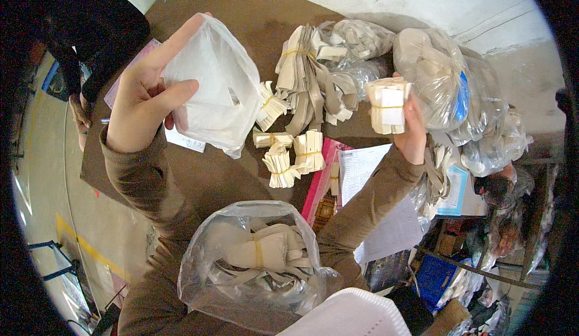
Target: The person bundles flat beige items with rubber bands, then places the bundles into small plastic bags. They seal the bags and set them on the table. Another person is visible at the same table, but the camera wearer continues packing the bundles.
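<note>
My left hand (148,88) grips a translucent plastic bag (214,88) raised over the brown table, thumb across its front and the other fingers partly hidden behind it. On the right, my right hand (413,128) holds up a bundle of cream strips (388,105) bound with a yellow rubber band, a white slip on its front. Between my hands lie several small banded bundles (282,166) of cream strips. Behind them rests a larger banded bundle (301,64) of grey-beige strips. Close to me, an open clear bag (199,239) contains more banded strips (259,250).
Filled plastic bags (428,70) crowd the table's back right. Printed sheets (368,173) and a pink-edged item (322,185) lie by my right forearm. A white paper (184,140) sits below my left hand. Another person in dark clothes (99,22) is at the far left.
</note>
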### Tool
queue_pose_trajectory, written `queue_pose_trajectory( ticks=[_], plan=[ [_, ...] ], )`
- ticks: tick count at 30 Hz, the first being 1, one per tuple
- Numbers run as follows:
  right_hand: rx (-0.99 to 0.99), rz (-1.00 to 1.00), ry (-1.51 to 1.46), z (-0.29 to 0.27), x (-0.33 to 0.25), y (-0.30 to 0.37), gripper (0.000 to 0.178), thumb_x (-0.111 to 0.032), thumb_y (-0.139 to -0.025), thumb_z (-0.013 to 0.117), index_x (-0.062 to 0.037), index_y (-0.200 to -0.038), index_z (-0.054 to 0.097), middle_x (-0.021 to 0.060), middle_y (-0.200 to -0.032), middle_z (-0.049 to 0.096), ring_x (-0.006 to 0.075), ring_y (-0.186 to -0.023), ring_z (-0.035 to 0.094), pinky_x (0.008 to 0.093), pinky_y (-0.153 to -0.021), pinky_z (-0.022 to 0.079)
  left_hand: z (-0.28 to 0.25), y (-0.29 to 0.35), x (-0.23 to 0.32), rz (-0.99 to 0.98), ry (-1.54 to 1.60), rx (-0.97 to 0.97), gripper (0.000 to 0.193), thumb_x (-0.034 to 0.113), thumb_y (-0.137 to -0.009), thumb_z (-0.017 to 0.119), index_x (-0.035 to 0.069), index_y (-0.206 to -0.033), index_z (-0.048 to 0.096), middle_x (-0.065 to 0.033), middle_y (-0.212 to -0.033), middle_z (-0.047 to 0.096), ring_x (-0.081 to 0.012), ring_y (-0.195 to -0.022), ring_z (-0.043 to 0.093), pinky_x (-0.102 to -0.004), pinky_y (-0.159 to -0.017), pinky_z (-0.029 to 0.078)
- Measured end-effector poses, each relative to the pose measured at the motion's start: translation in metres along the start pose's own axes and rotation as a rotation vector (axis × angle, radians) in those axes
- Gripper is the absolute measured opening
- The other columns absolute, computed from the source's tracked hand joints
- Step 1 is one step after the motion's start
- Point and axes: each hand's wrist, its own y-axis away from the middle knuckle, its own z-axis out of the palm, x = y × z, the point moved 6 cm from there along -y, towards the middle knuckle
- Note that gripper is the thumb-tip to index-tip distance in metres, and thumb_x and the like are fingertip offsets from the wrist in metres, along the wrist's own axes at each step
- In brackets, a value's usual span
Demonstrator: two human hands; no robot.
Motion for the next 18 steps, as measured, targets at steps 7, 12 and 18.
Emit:
queue_pose_trajectory(
  ticks=[7,12,18],
  plan=[
    [0.033,0.066,0.045,0.017,-0.006,0.002,0.058,-0.023,-0.095,0.048,-0.0007,-0.145,0.027,0.0152,-0.134,0.048,0.0226,-0.122,0.049,0.035,-0.1,0.042,0.001,0.001,0.005,-0.028,-0.002,0.039,0.064,-0.006,-0.079,0.051,0.003,-0.141,0.039,-0.005,-0.12,0.062,0.0001,-0.05,0.051,-0.0166,-0.042,0.04],
    [0.108,-0.086,-0.187,0.021,-0.008,-0.011,0.059,-0.031,-0.094,0.048,-0.0089,-0.145,0.026,0.0153,-0.127,0.051,0.0252,-0.111,0.055,0.0401,-0.081,0.055,0.007,-0.002,0.006,-0.031,-0.016,-0.049,0.063,-0.005,-0.08,0.049,0.002,-0.141,0.039,-0.0061,-0.132,0.055,-0.001,-0.047,0.051,-0.0165,-0.041,0.04],
    [0.286,-0.268,-0.041,0.046,-0.025,-0.021,0.064,-0.027,-0.087,0.054,-0.0082,-0.142,0.029,0.0162,-0.119,0.055,0.0278,-0.1,0.06,0.039,-0.073,0.057,0.002,0.001,0.008,-0.019,-0.096,-0.014,0.064,-0.006,-0.079,0.049,0.003,-0.141,0.039,-0.0062,-0.134,0.054,-0.0015,-0.048,0.053,-0.0164,-0.041,0.041]
  ],
)
